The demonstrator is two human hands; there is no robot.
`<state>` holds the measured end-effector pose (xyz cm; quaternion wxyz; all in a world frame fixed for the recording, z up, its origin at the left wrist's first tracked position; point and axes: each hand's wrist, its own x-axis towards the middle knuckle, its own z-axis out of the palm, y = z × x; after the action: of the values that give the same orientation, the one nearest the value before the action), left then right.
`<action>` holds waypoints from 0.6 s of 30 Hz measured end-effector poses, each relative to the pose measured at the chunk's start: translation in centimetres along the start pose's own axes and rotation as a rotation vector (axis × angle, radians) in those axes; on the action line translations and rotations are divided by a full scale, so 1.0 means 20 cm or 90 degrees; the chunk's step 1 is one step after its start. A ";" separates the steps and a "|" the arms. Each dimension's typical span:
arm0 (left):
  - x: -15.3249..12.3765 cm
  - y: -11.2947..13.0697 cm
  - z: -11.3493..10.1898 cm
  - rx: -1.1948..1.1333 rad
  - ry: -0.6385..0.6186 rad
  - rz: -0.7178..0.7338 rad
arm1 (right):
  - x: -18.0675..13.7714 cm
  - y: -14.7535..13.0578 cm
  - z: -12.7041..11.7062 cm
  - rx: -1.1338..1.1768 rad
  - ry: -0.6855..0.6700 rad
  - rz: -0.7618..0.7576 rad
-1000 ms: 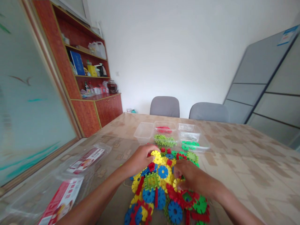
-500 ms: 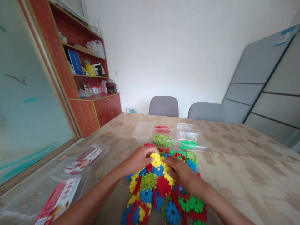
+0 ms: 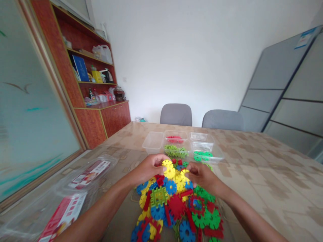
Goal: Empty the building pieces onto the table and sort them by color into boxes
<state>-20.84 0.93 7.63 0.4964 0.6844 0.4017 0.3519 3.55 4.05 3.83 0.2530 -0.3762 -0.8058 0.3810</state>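
Note:
My left hand [image 3: 153,165] is closed on yellow notched discs [image 3: 169,170], which overlap between thumb and fingers above the pile. My right hand [image 3: 202,173] pinches another yellow notched disc [image 3: 184,175] a little to the right, apart from the left hand's discs. Beneath both hands spreads a heap of plastic building pieces: blue notched discs [image 3: 186,230], a red toothed piece [image 3: 177,205], a lime square frame [image 3: 158,196], green discs [image 3: 212,217] and red bars. More yellow discs lie in the heap right below the hands.
Clear plastic containers stand beyond the pile; one holds red and lime pieces [image 3: 176,151], another green discs [image 3: 203,155]. Clear lids [image 3: 91,173] with red-and-white labels lie at the left. Two grey chairs [image 3: 176,114] stand behind the table [image 3: 252,174].
My right hand has lifted out of the pile with a yellow disc in its fingers. My left hand has risen slightly, and more of its yellow discs show.

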 end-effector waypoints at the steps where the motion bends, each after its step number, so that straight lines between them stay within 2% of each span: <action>1: 0.00 0.00 0.00 -0.017 -0.002 -0.005 | 0.00 0.00 0.00 -0.002 -0.001 0.003; 11: 0.02 -0.05 0.05 0.072 -0.005 0.007 | -0.01 -0.06 0.13 -0.146 0.059 0.016; 18: 0.01 -0.08 0.11 0.126 -0.008 0.008 | -0.02 -0.07 0.11 -0.098 0.029 0.038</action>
<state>-19.16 0.48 5.47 0.4266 0.7346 0.4275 0.3093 1.73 2.22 3.71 0.2298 -0.4268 -0.8153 0.3168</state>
